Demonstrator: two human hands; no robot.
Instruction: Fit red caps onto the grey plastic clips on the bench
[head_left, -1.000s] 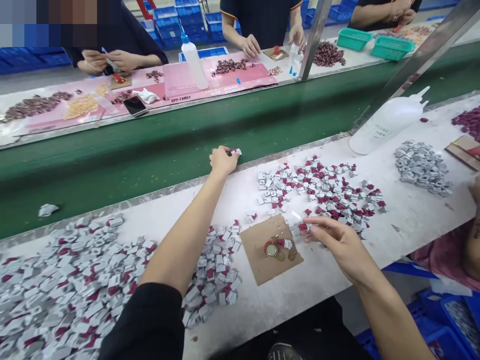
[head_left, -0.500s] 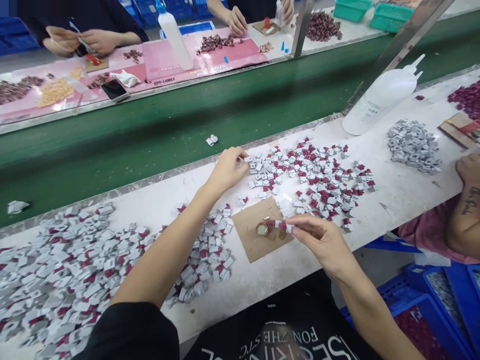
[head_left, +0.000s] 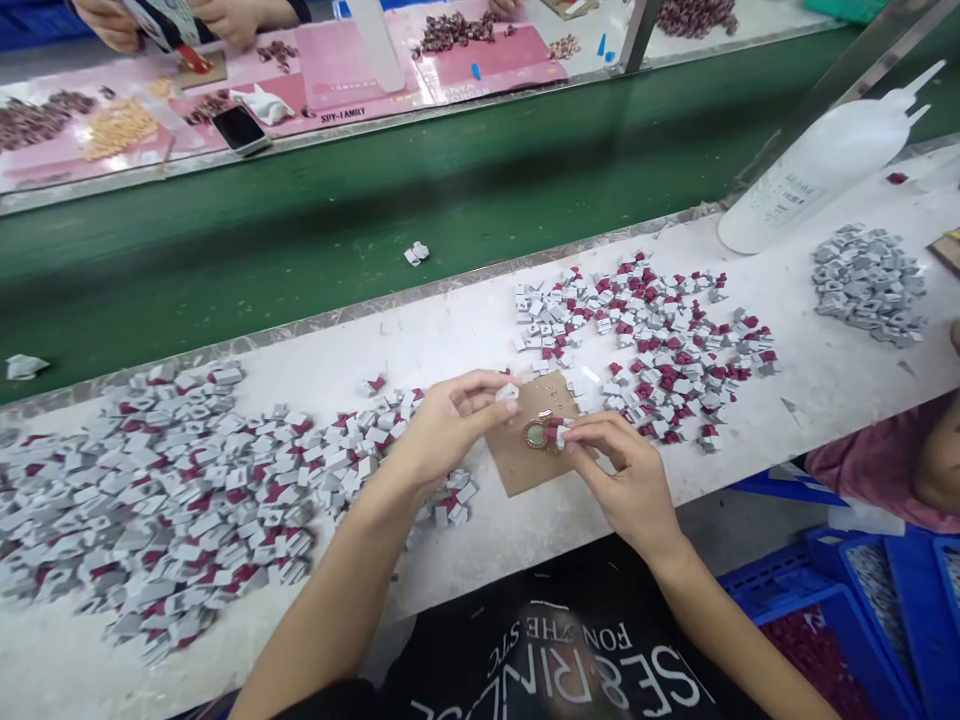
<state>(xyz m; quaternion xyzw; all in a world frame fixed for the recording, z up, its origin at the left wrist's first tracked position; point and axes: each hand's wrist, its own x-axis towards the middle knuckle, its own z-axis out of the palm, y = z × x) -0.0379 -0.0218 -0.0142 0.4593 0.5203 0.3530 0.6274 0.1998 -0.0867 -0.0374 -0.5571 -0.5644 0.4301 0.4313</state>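
- Head view: the left hand [head_left: 450,425] is pinched, thumb and forefinger closed on one small grey-white piece [head_left: 508,393], lifted just over the far left edge of the cardboard square [head_left: 521,460]. The other fingers curl loosely beneath, which keeps the piece free and turned toward the right hand.
- The right hand [head_left: 626,480] rests low over the near right part of the cardboard, fingertips closed on a small red-and-white piece [head_left: 556,432] held against or just beside the round gold-rimmed cap [head_left: 535,434]; whether piece and cap touch is too small to tell.
- The cardboard lies on the white bench [head_left: 825,390] directly in front of the person, seemingly as a work pad that keeps the cap and its contents off the bench.
- To the right and farther off, a scatter of red-and-grey pieces [head_left: 652,340] lies within easy reach of the right hand; to the left a much larger heap of like pieces [head_left: 150,480] spreads out, its edge touching the left forearm.
- Far right sits a pile of plain grey pieces [head_left: 870,285], kept apart from the mixed ones, and a white squeeze bottle [head_left: 817,170] lies on its side, nozzle pointing right.
- Beyond the bench, one lone piece [head_left: 416,253] sits on the green conveyor belt [head_left: 300,220].
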